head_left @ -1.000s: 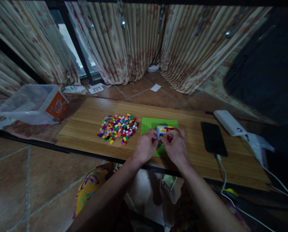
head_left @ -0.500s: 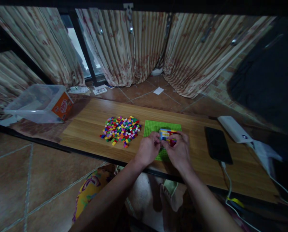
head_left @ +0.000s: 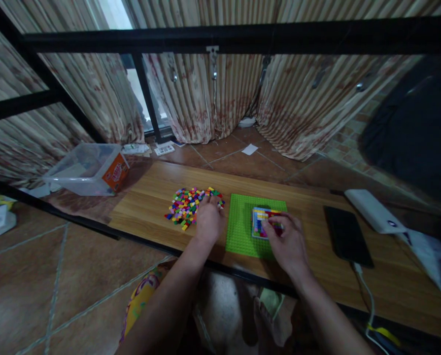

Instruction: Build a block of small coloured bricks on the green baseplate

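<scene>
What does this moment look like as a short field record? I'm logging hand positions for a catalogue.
left hand: left hand rests on the near edge of the pile of small coloured bricks; grasp not visible
right hand: right hand touches the multicoloured brick block
block: sits on the green baseplate
surface: wooden board
right side: black phone with a cable, white power bank
left side: clear plastic tub with an orange label
</scene>
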Demonstrator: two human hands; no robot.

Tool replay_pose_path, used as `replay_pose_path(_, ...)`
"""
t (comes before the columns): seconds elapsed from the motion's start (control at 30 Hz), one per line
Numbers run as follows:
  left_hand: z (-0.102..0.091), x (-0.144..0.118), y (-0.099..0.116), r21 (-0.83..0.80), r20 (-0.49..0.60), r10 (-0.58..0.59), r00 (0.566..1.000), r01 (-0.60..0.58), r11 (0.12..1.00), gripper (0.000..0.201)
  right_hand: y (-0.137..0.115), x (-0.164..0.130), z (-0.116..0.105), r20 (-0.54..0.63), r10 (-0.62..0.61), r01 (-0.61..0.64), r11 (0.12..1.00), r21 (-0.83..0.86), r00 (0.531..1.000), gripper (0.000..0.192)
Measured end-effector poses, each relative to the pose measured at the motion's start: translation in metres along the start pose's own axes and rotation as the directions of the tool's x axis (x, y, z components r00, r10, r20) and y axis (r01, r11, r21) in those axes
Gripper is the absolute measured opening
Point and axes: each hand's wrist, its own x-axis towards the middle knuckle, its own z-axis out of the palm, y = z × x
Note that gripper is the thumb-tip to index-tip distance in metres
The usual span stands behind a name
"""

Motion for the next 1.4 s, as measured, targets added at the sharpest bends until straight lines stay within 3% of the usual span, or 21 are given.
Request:
replay_pose_path(0.17, 0.001, 0.009, -0.009, 0.188, 0.061, 0.065, 0.996, -0.075, 0.979, 0.017, -0.003, 0.006, -0.007, -0.055, 0.013, -0.012, 1.000, 0.015, 0.998, 0.032)
replay_pose_path(0.37, 0.002, 0.011, -0.007, 0.211, 0.088, 0.051, 0.995, -0.068, 0.975, 0.020, -0.003, 0.007, -0.010, -0.067, 0.029, -0.026, 0.998, 0.052, 0.997, 0.031)
replay_pose_path(0.47, -0.003, 0.009, -0.003, 0.137, 0.068, 0.083, 0.994, -0.091, 0.986, 0.016, -0.002, 0.009, -0.014, -0.105, 0.051, -0.044, 0.997, 0.070, 0.993, 0.030)
replay_pose_path(0.57, -0.010, -0.002, 0.009, -0.110, 0.116, 0.157, 0.981, -0.144, 0.983, 0.015, -0.003, 0.012, -0.017, -0.127, 0.064, -0.052, 0.994, 0.095, 0.990, 0.026)
replay_pose_path(0.7, -0.013, -0.027, 0.031, -0.404, 0.274, 0.328, 0.904, -0.201, 0.893, 0.008, -0.007, 0.017, -0.018, -0.133, 0.079, -0.066, 0.993, 0.100, 0.988, 0.023)
replay_pose_path(0.83, -0.007, -0.038, 0.044, -0.382, 0.312, 0.363, 0.878, -0.233, 0.894, 0.009, -0.009, 0.019, -0.017, -0.119, 0.072, -0.059, 0.993, 0.105, 0.990, 0.021)
replay_pose_path(1.17, 0.000, -0.027, 0.052, -0.362, 0.303, 0.414, 0.858, -0.298, 0.883, 0.008, -0.010, 0.016, -0.018, -0.096, 0.075, -0.065, 0.992, 0.105, 0.993, 0.022)
replay_pose_path(1.4, 0.005, -0.028, 0.055, -0.333, 0.271, 0.397, 0.877, -0.302, 0.893, 0.006, -0.009, 0.015, -0.016, -0.085, 0.071, -0.061, 0.992, 0.108, 0.994, 0.020)
